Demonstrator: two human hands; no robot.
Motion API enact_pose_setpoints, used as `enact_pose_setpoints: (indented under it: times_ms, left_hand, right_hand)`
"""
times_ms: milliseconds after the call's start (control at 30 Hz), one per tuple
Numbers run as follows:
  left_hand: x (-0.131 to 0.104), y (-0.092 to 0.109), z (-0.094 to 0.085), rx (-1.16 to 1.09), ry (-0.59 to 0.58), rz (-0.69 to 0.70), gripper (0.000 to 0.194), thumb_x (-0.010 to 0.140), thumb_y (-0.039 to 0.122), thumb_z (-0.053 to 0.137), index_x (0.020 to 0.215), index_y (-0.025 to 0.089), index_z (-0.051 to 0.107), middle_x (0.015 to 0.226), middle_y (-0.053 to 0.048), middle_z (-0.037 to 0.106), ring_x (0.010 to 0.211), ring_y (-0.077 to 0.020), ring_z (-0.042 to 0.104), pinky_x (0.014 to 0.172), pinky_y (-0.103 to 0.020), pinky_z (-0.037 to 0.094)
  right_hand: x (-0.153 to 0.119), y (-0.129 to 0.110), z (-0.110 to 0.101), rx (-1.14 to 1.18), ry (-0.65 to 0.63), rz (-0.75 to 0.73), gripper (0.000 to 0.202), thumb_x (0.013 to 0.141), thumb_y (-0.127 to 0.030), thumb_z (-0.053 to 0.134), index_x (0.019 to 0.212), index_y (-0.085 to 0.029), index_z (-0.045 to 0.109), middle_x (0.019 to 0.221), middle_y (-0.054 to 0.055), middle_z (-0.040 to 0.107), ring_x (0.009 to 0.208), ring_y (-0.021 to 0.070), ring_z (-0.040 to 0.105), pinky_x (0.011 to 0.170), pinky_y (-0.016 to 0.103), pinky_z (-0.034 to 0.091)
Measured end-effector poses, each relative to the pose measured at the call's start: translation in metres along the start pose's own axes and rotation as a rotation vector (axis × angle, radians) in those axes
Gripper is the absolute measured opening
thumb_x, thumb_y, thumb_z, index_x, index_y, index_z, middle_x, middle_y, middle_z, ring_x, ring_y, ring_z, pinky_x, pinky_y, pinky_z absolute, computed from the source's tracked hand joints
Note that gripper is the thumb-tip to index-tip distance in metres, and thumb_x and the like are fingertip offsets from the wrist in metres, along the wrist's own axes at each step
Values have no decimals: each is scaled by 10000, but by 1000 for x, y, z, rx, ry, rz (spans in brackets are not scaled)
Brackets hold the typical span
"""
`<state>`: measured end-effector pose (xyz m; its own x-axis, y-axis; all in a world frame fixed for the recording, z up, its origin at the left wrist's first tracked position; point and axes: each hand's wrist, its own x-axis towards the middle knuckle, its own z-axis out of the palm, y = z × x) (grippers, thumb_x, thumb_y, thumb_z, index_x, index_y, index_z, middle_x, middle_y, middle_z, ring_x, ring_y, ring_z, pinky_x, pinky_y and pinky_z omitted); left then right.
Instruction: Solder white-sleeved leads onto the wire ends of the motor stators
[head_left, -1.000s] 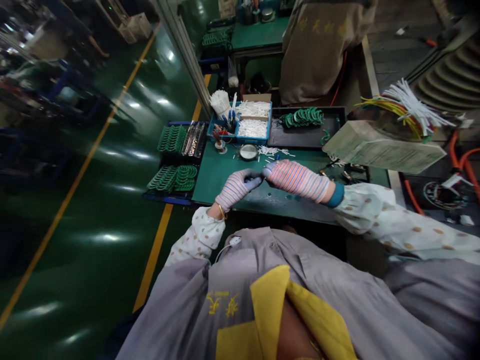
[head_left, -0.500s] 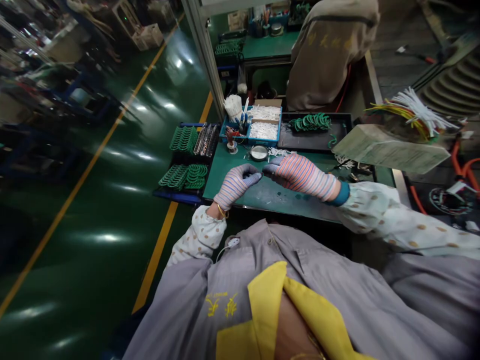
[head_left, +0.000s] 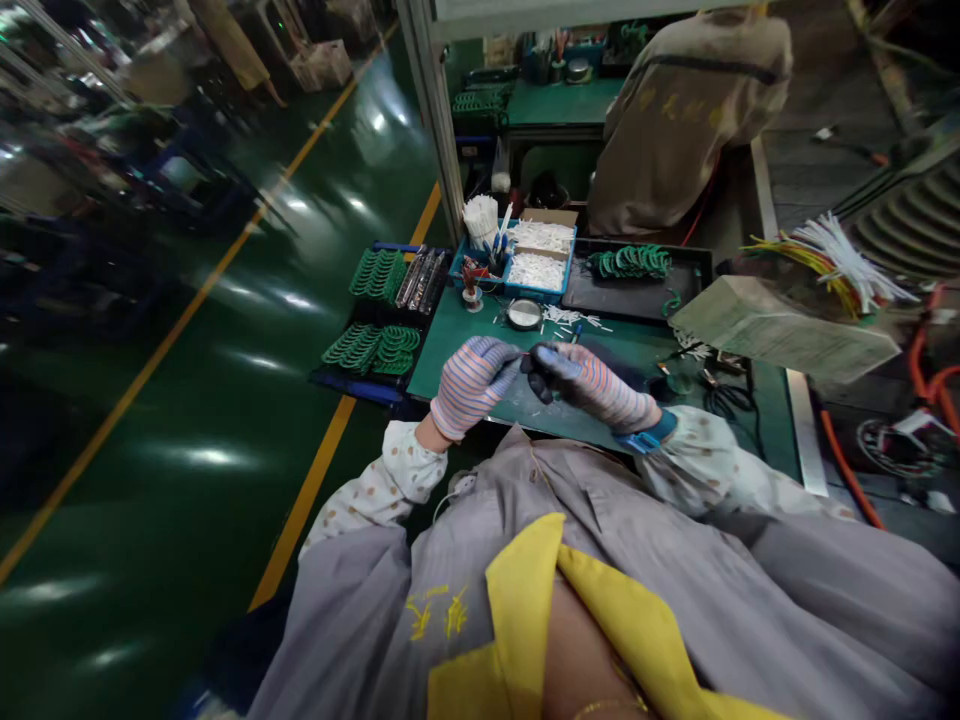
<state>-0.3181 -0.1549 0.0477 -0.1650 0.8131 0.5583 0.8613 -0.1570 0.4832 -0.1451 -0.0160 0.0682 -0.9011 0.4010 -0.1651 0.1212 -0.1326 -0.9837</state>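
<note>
My left hand (head_left: pixel 474 385), in a striped glove, is closed, its fingertips pinched together just above the bench's front part. Close beside it, my right hand (head_left: pixel 589 382) has its dark-coated fingers curled inward, the tips nearly meeting those of the left. Whatever lies between the fingertips is too small to make out. Beyond the hands are a round dish (head_left: pixel 524 315) with pale contents and a scatter of short white tube pieces (head_left: pixel 564 316). A small blue-handled tool (head_left: pixel 576 333) lies just past my right hand, partly hidden.
A blue bin (head_left: pixel 568 268) of white pieces stands at the back, with a black tray (head_left: pixel 630 298) of green coils to its right. Racked green coils (head_left: pixel 371 347) stand left. A pale block (head_left: pixel 784 325) bearing wires is at right. Another person (head_left: pixel 690 120) sits ahead.
My right hand has turned and drawn nearer my body, its fingers now curled. My left hand's fingers have closed into a tighter pinch. The view has shifted slightly.
</note>
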Motion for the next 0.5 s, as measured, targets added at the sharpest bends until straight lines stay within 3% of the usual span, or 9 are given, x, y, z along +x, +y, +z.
enact_pose_setpoints:
  times_ms: [67, 133, 200, 233, 300, 367, 433, 500]
  left_hand:
    - [8, 5, -5, -155, 44, -140, 139, 1076, 299, 669, 1076, 217, 781, 1009, -49, 808, 977, -207, 757, 951, -326, 605]
    - [16, 10, -8, -290, 38, -261, 117, 1046, 311, 711, 1019, 211, 765, 975, -24, 798, 914, -185, 743, 907, -299, 596]
    - [22, 12, -9, -377, -23, -359, 122, 1021, 321, 740, 988, 205, 756, 940, -9, 788, 877, -176, 730, 870, -285, 586]
    - [25, 13, -9, -400, -66, -396, 127, 1015, 324, 747, 980, 203, 754, 925, -3, 784, 866, -175, 725, 857, -282, 582]
    - [26, 13, -9, -413, -143, -426, 136, 1019, 333, 751, 980, 202, 757, 910, 3, 781, 852, -174, 720, 842, -279, 582]
    - [25, 13, -8, -364, -154, -368, 143, 1044, 333, 733, 1003, 200, 765, 926, -7, 787, 860, -179, 725, 851, -286, 591]
    - [20, 10, -7, -204, -116, -213, 161, 1087, 314, 674, 1060, 193, 777, 993, -43, 801, 923, -201, 740, 897, -315, 601]
    - [17, 5, -5, 35, -112, 21, 211, 1115, 256, 595, 1148, 182, 790, 1082, -96, 811, 994, -233, 748, 928, -359, 605]
  right_hand:
    - [5, -3, -21, -520, 22, -290, 533, 1001, -698, 684, 1075, -173, 740, 970, 104, 757, 854, 216, 664, 784, 335, 523]
    - [12, -8, -38, -1037, 15, -533, 401, 1062, -518, 671, 1230, -166, 759, 1163, 157, 776, 1018, 264, 678, 885, 373, 508]
    - [20, -13, -46, -1383, -31, -670, 269, 1102, -304, 573, 1229, -160, 762, 1119, 163, 773, 980, 254, 652, 849, 372, 458]
    - [23, -15, -47, -1451, -55, -713, 257, 1099, -237, 532, 1165, -157, 767, 1030, 151, 764, 915, 240, 629, 808, 367, 426]
    - [25, -17, -43, -1351, -48, -736, 254, 1086, -238, 520, 1023, -158, 753, 896, 124, 724, 826, 217, 583, 764, 363, 388]
    - [23, -17, -35, -1010, 14, -599, 284, 1070, -362, 567, 919, -170, 711, 819, 89, 677, 770, 191, 554, 733, 343, 382]
    - [19, -14, -25, -521, 21, -296, 353, 1027, -487, 622, 832, -193, 631, 707, 28, 578, 665, 151, 480, 657, 309, 362]
    - [16, -11, -15, -50, -83, 32, 425, 957, -546, 667, 735, -235, 481, 587, -41, 392, 547, 118, 335, 561, 289, 312]
